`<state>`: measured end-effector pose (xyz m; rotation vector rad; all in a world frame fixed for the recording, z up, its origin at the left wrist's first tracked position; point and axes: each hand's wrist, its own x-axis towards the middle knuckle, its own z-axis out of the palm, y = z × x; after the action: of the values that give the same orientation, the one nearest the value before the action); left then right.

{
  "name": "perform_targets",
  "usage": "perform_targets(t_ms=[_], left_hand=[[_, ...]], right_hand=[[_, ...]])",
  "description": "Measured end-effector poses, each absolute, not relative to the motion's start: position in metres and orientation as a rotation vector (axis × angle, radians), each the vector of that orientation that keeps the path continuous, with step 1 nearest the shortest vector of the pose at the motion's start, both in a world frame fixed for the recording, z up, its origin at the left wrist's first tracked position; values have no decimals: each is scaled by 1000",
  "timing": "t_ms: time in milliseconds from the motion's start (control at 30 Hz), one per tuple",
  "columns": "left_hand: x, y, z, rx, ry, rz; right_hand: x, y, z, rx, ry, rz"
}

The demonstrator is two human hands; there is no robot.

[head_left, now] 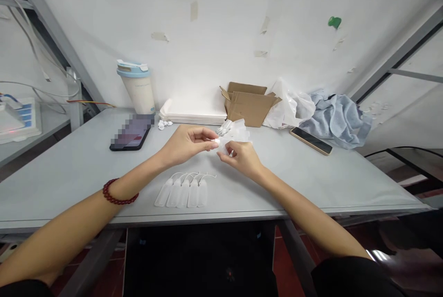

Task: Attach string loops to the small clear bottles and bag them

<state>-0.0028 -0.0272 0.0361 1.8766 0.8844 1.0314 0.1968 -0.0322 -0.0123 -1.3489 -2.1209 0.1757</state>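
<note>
Bottles (183,191) lie nearest, five small clear ones side by side, flat on the table (69,172) close to its front edge. Each has a thin bent tip. They are round, so a bump from an arm could roll them off the edge. A red bead bracelet (117,193) sits on the left wrist, near that row, and it could catch on a tip.

Past the row, both hands are up off the table and meet in the middle. The left hand (185,142) pinches a tiny white cap (216,140) tight between thumb and finger. The right hand (242,156) is closed on a clear bottle (229,145) and holds it with the fingertips. The cap and the bottle touch or almost touch; I cannot tell which. The cap is very small and is held only by a pinch. It could slip out, drop, and be hard to find on the pale table. The bottle looks soft, so a hard squeeze could bend it.

Just behind the hands is a pile of more bottles (235,127). A quick hand could scatter it.

Farther off are a black phone (131,134) on the left and a second phone (310,140) on the right. By the wall are a cardboard box (249,103), a stack of white trays (192,112) and a tall cup (138,87). The cup could tip if pushed.
</note>
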Motion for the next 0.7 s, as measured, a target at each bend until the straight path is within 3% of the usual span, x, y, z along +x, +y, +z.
perform_targets(t_ms=[333, 700], left_hand=[[-3, -21, 24, 2432, 823, 1094], [-6, -20, 32, 2137, 1024, 794]], right_hand=[[193, -32, -16, -1428, -2316, -172], [195, -31, -25, -1253, -2256, -241]])
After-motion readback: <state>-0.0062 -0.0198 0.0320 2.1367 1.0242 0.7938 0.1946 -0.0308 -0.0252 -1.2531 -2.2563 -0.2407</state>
